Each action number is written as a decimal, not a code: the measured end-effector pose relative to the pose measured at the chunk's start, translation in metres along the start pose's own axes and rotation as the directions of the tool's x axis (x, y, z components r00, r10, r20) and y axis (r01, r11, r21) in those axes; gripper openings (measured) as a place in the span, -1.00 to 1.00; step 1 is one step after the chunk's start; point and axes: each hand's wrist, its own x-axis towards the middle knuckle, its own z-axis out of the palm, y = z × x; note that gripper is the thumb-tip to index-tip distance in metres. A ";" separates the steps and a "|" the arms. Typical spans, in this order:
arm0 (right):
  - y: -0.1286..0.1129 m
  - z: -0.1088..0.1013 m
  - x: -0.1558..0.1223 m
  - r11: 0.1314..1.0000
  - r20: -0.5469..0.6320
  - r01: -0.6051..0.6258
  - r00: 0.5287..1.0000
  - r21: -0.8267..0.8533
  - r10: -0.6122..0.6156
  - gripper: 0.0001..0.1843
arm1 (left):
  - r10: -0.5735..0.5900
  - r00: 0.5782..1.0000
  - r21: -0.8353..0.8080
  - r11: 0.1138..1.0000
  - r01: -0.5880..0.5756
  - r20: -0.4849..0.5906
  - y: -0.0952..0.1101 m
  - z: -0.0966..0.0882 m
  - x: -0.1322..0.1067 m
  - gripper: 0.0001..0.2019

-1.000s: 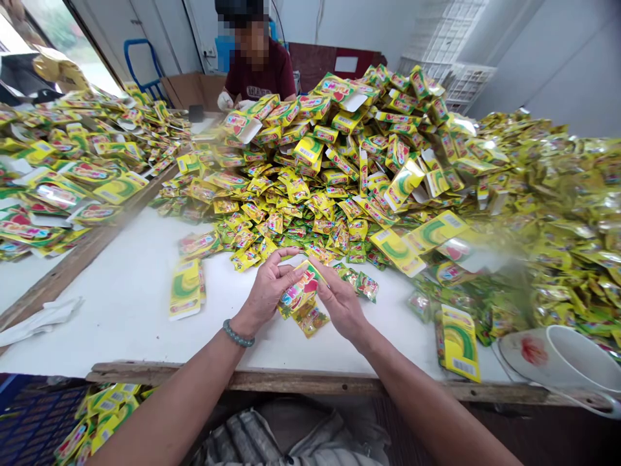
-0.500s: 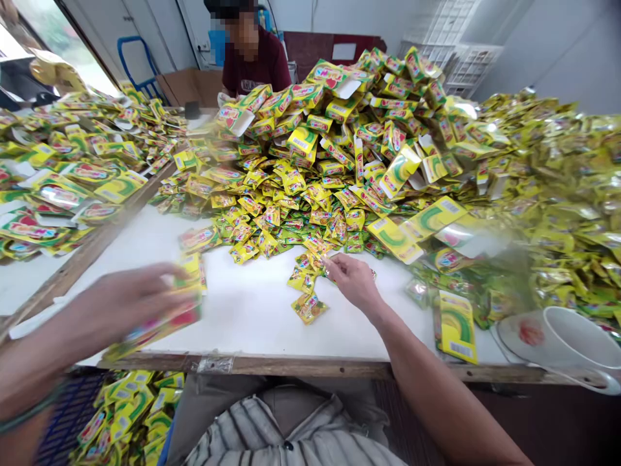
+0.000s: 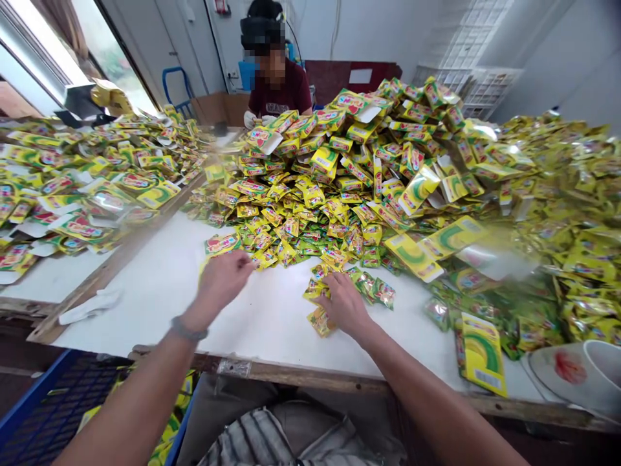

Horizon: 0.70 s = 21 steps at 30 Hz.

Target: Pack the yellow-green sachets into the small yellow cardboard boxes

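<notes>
My left hand [image 3: 226,279] hovers at the left front edge of the sachet pile [image 3: 291,226], fingers drawn together in a pinch; what they hold, if anything, is hidden. A yellow and green printed box [image 3: 222,243] lies just behind this hand. My right hand [image 3: 345,303] rests on the white table top, its fingers and thumb bent round small yellow sachets [image 3: 316,285]. One yellow sachet [image 3: 320,321] lies under the thumb side. Beyond the knuckles is a short row of green sachets [image 3: 373,288].
A heap of flat boxes [image 3: 417,129] rises behind the sachets. Left of a wooden divider [image 3: 111,268] lie more boxes [image 3: 82,223]. A box [image 3: 480,353] and a white mug [image 3: 567,369] stand front right. A blue crate [image 3: 63,382] sits below. A person [image 3: 281,87] sits opposite.
My left hand has let go of the box it held and moved right to the pile. My right hand stays at the sachets, and green ones now show beside it. The view has shifted left.
</notes>
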 end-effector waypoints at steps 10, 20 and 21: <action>0.008 -0.016 0.005 0.868 -0.065 -0.189 0.967 0.459 0.245 -0.82 | 0.348 0.938 0.106 0.933 -0.344 -0.014 0.082 0.080 0.044 -0.81; 0.022 -0.026 0.007 0.687 -0.140 -0.155 0.925 0.710 0.353 -0.68 | 0.312 0.949 -0.124 0.941 -0.316 -0.048 0.070 0.082 0.055 -0.75; 0.022 -0.026 0.008 0.650 -0.116 -0.154 0.928 0.744 0.353 -0.66 | 0.259 0.965 -0.242 0.934 -0.262 -0.047 0.067 0.078 0.050 -0.77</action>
